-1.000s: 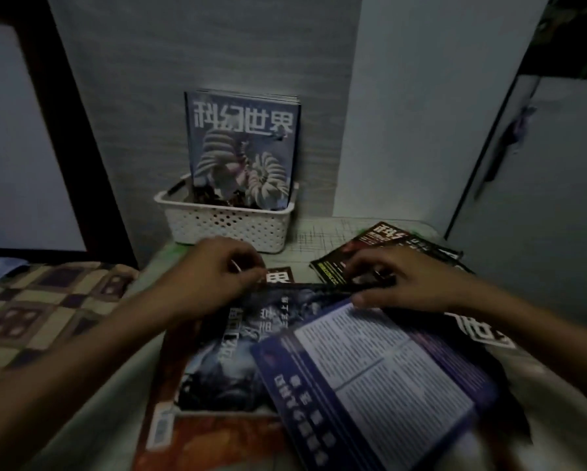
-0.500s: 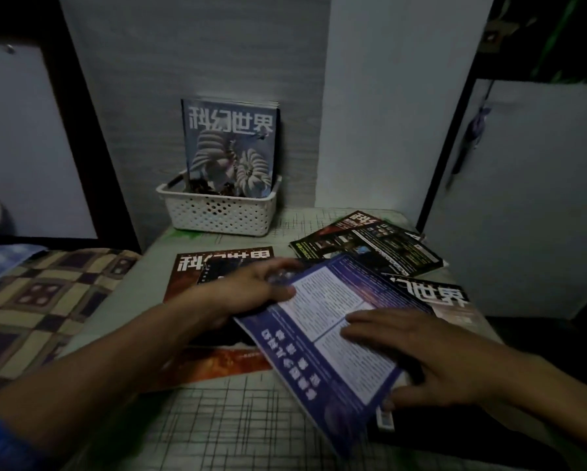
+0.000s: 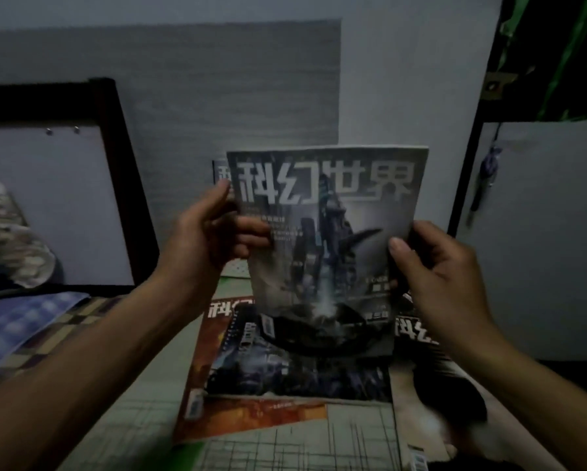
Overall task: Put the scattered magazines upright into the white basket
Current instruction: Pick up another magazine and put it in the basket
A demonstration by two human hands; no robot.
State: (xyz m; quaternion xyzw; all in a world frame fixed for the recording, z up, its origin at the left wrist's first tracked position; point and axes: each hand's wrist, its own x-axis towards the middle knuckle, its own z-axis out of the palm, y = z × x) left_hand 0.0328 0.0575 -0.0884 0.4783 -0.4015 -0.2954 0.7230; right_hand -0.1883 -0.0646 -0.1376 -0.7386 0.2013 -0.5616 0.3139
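Both hands — left hand (image 3: 210,232), right hand (image 3: 438,266) — pinch one grey magazine (image 3: 326,232) upright above the table (image 3: 285,447); three magazines lie flat there — one more stands behind.

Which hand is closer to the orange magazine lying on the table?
Left. The left hand grips the raised magazine above the orange magazine's far end; the right hand grips the other edge, off to its right.

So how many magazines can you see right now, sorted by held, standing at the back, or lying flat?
Held magazine: 1
Standing magazine behind it: 1
Lying flat: 3 (red-bordered magazine, dark magazine, pale magazine)
Total: 5 visible; others may be hidden.
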